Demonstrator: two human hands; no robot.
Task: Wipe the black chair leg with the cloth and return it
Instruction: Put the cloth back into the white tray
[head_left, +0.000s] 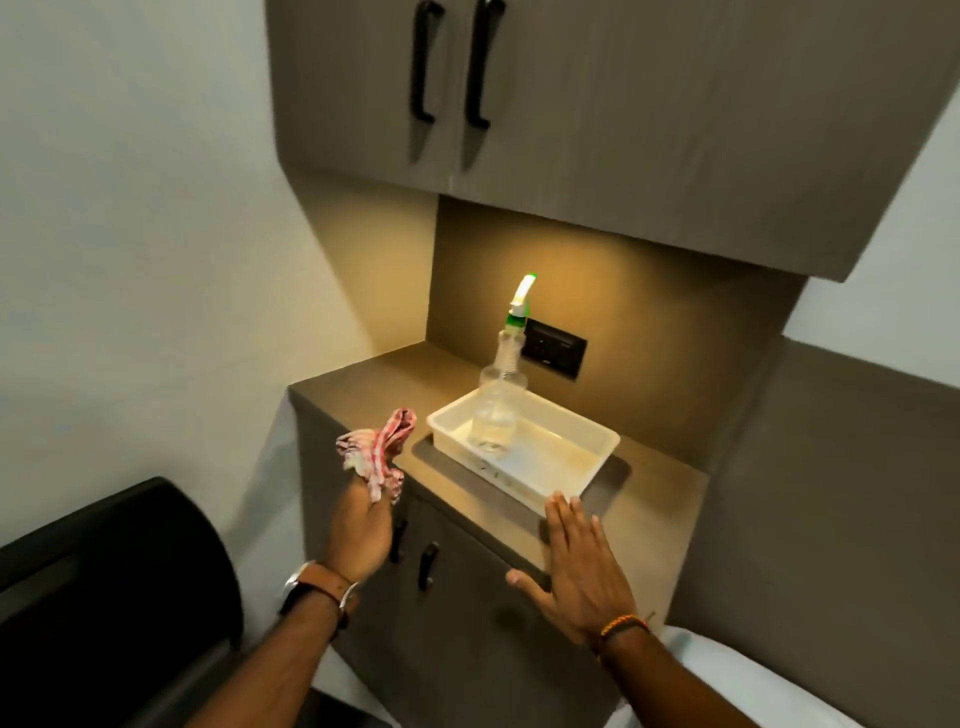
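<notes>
One crumpled red-checked cloth (375, 453) in left hand (363, 530) — right hand (576, 566) flat, open.

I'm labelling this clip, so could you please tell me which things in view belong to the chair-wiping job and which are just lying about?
Job: red checked cloth in the left hand; black chair.

Lying about: spray bottle standing in the white tray; wall socket; cabinet handles.

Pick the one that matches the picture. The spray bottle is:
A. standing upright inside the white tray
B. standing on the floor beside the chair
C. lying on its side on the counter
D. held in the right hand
A: the spray bottle stands upright inside the white tray on the counter, while the left hand grips the cloth and the right hand is open and empty.
</notes>
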